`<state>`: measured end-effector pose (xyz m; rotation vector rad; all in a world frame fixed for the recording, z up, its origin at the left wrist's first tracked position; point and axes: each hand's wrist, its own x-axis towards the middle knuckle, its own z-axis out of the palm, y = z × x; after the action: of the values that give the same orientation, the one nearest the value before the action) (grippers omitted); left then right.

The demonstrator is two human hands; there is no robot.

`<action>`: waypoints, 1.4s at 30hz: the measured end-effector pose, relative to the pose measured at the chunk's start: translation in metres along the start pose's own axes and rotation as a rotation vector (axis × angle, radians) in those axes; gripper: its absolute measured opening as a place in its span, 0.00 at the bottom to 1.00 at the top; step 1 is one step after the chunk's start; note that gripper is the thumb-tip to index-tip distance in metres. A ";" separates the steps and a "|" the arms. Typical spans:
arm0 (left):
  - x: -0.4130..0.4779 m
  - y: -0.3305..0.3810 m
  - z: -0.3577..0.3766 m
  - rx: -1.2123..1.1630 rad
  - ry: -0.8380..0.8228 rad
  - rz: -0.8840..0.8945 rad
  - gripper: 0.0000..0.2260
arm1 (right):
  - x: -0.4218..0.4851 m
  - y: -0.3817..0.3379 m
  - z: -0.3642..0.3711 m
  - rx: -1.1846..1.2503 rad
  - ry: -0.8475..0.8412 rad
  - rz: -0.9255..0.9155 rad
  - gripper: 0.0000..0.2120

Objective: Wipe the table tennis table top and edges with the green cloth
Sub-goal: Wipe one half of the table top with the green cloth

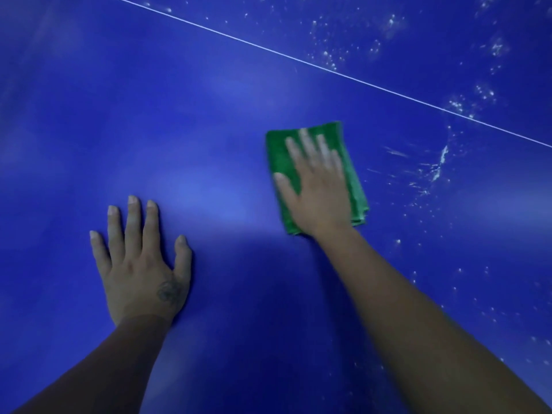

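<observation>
**Green cloth (280,162) under right grip (316,186)**

Folded cloth lies on the blue surface (209,115), near its white line (298,60). Right grip presses it with straight fingers (307,144), clasping nothing. Left grip (143,264) rests flat, released, well apart. White splashes (442,156) lie beside the cloth.

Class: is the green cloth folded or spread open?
Folded. The cloth is a compact rectangle, and stacked layer edges show at its near right corner, beside the right hand pressing flat on it.
</observation>
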<state>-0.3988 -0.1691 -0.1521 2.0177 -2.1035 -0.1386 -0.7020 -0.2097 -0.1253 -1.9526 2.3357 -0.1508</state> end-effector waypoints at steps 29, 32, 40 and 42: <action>-0.003 0.000 -0.019 -0.022 -0.140 0.061 0.31 | -0.073 0.047 -0.015 0.033 -0.014 0.569 0.36; -0.004 0.002 -0.020 -0.011 -0.181 0.064 0.31 | -0.108 -0.011 -0.007 0.014 -0.011 0.364 0.36; -0.047 0.009 -0.027 0.008 -0.165 0.004 0.32 | -0.232 -0.030 0.008 0.067 -0.030 -0.050 0.34; -0.078 0.010 -0.028 0.025 -0.126 -0.012 0.32 | -0.221 0.004 0.003 0.041 -0.006 0.007 0.34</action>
<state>-0.4000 -0.0881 -0.1303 2.0871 -2.1780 -0.2479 -0.6664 0.0086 -0.1265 -1.9234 2.3164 -0.1903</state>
